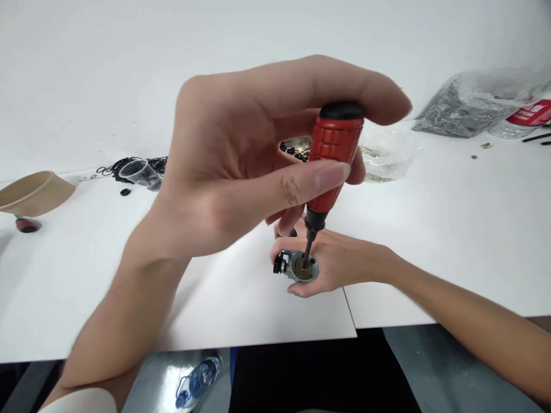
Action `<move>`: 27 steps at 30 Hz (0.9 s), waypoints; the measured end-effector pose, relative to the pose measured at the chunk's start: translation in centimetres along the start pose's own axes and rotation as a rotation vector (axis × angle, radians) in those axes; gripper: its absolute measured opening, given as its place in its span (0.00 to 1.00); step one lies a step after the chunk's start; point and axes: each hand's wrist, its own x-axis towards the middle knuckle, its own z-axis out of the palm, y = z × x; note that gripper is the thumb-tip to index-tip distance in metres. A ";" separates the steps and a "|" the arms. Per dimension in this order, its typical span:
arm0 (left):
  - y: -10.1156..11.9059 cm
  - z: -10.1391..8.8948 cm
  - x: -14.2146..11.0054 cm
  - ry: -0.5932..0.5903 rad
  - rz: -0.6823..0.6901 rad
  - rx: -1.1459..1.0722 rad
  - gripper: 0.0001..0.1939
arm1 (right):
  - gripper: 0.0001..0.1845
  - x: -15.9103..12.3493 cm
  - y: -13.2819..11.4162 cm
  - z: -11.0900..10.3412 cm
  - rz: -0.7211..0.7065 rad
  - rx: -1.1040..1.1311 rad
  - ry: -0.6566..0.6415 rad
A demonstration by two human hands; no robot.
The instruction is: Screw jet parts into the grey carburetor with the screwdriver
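My left hand (241, 155) is closed round the red handle of a screwdriver (333, 149), with the index finger bent over its black cap and the thumb along its side. The screwdriver leans slightly, its tip down on a brass-coloured disc (303, 268). That disc sits inside the round bore of a small grey metal carburetor (294, 269), which has a black and silver fitting on its left side. Low over the front of the table, my right hand (333, 261) grips the carburetor, thumb below and fingers behind. The left hand partly hides the right fingers.
On the white table (430, 229), a beige bowl (38, 195) leans at left beside black rings and a clear cup (140, 172). Behind my hands lie small brass parts and a clear bag (381, 163). A bag of grey pieces (456, 109) and a red-labelled bottle (531, 113) stand right.
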 end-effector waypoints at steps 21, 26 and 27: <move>-1.0 0.0 1.0 0.059 0.086 0.078 0.20 | 0.20 0.0 0.0 0.0 -0.006 -0.007 0.007; -0.6 -0.3 0.8 -0.011 0.090 0.058 0.24 | 0.21 0.0 0.1 0.1 -0.009 0.000 0.006; -0.4 -0.3 0.7 -0.023 0.120 0.031 0.25 | 0.21 0.0 0.1 0.1 -0.005 -0.002 0.004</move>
